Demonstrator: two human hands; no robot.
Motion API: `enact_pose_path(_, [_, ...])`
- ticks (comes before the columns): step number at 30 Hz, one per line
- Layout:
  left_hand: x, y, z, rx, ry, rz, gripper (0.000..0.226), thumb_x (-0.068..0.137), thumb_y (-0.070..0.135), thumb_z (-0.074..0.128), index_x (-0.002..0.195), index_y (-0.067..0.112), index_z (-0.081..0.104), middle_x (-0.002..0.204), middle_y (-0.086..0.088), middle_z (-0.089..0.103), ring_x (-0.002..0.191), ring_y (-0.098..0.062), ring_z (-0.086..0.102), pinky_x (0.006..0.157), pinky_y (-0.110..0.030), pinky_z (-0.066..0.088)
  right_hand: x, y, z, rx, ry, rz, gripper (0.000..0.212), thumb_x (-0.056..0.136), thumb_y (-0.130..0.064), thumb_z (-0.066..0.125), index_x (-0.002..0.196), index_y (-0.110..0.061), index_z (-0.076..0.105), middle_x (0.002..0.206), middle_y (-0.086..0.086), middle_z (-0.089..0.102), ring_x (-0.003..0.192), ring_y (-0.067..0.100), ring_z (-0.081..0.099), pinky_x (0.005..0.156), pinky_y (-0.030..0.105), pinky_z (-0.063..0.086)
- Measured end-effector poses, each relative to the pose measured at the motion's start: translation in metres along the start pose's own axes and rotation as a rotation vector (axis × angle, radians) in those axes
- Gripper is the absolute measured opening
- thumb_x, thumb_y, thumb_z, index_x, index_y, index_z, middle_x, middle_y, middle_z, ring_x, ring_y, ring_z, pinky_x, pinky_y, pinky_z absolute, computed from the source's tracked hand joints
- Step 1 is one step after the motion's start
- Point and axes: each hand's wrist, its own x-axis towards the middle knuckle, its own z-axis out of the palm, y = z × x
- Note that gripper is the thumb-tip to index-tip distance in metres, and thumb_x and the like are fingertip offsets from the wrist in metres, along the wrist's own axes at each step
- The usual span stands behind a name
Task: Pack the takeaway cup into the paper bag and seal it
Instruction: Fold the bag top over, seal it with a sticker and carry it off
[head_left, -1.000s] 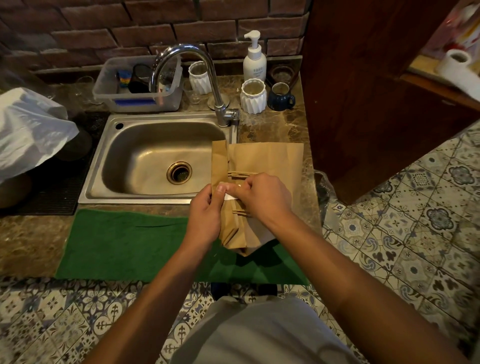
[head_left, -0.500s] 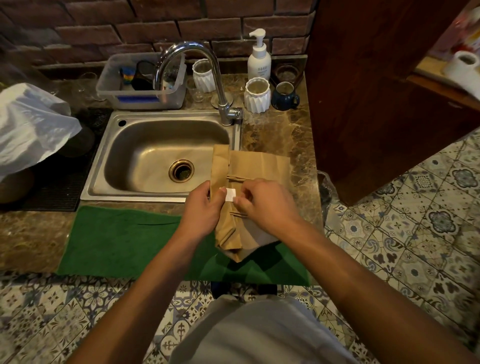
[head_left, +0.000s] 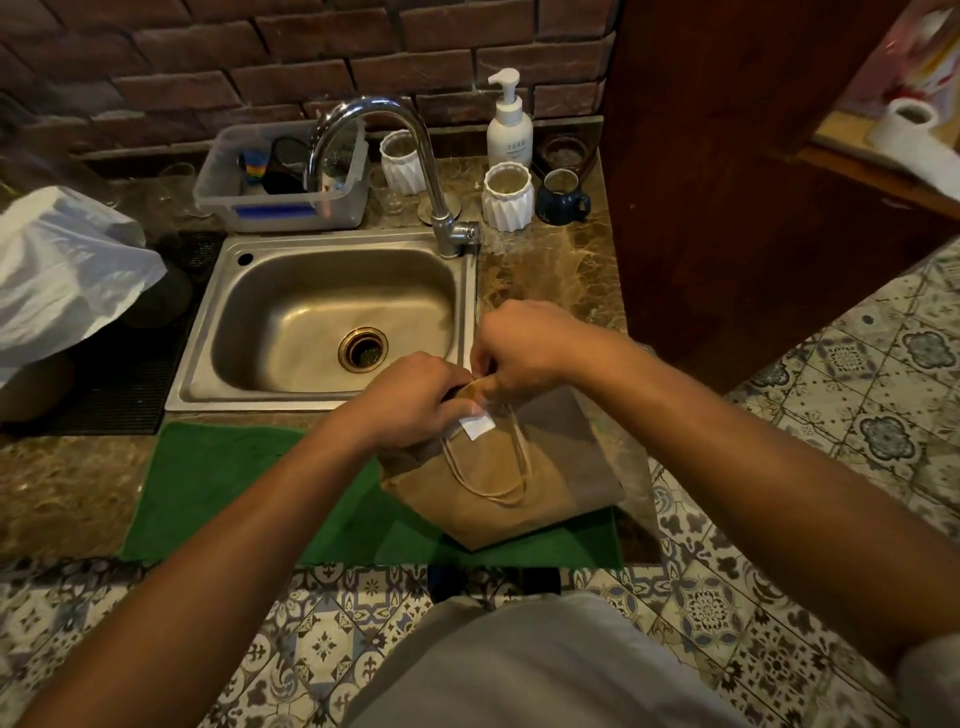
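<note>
Both hands' fingers pinch the paper bag (head_left: 498, 488) top on a green mat (head_left: 234, 499) beside the sink (head_left: 322, 306).

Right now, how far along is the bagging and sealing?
Done, apparently: the paper bag stands on the green mat with no cup in view, so it is probably inside. In hand: left hand and right hand pinch the bag's top by the white sticker. Left: pressing the sticker flat.

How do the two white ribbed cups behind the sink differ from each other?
The near white ribbed cup stands right of the faucet, beside a dark blue mug; the far white ribbed cup stands further back, partly hidden behind the faucet. Both are upright and open-topped.
</note>
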Motion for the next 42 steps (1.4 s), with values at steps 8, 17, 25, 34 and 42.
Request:
enact_pose_path(8, [0.008, 0.002, 0.007, -0.052, 0.045, 0.051, 0.033, 0.097, 0.048, 0.059, 0.079, 0.021, 0.064, 0.061, 0.008, 0.052, 0.055, -0.007, 0.046, 0.056, -0.039, 0.038, 0.004, 0.015, 0.021, 0.093, -0.13, 0.063, 0.03, 0.072, -0.057, 0.084, 0.074, -0.03, 0.072, 0.066, -0.013, 0.063, 0.068, 0.013, 0.06, 0.058, 0.03, 0.041])
enact_pose_path(17, [0.014, 0.004, 0.008, 0.016, -0.057, -0.104, 0.03, 0.086, 0.046, 0.074, 0.079, 0.017, 0.071, 0.067, -0.001, 0.062, 0.06, -0.018, 0.054, 0.061, -0.048, 0.049, -0.007, 0.035, 0.037, 0.308, -0.092, 0.068, 0.035, 0.08, -0.041, 0.084, 0.059, -0.034, 0.058, 0.059, -0.012, 0.059, 0.057, 0.003, 0.054, 0.057, 0.027, 0.035])
enact_pose_path(25, [0.021, 0.014, 0.01, 0.018, -0.079, -0.079, 0.032, 0.089, 0.043, 0.073, 0.075, 0.015, 0.068, 0.064, -0.002, 0.059, 0.06, -0.02, 0.053, 0.057, -0.04, 0.042, -0.01, 0.026, 0.032, 0.033, -0.155, 0.117, 0.045, 0.073, -0.05, 0.087, 0.06, -0.027, 0.05, 0.062, -0.011, 0.051, 0.062, 0.014, 0.053, 0.057, 0.028, 0.037])
enact_pose_path(34, [0.021, 0.016, 0.009, 0.101, -0.128, -0.042, 0.039, 0.089, 0.044, 0.073, 0.063, 0.028, 0.047, 0.06, 0.007, 0.047, 0.057, -0.013, 0.044, 0.052, -0.033, 0.029, -0.004, 0.024, 0.046, 0.177, -0.241, 0.06, 0.033, 0.079, -0.039, 0.085, 0.065, -0.028, 0.058, 0.065, -0.012, 0.059, 0.064, 0.009, 0.057, 0.057, 0.027, 0.039])
enact_pose_path(42, [0.023, 0.014, 0.01, 0.067, -0.183, -0.051, 0.029, 0.085, 0.041, 0.077, 0.065, 0.029, 0.058, 0.06, 0.008, 0.055, 0.055, -0.01, 0.051, 0.052, -0.031, 0.035, -0.009, 0.03, 0.045, 0.325, -0.215, 0.043, 0.016, 0.085, -0.029, 0.081, 0.077, -0.031, 0.067, 0.07, -0.012, 0.067, 0.071, 0.01, 0.066, 0.071, 0.031, 0.052])
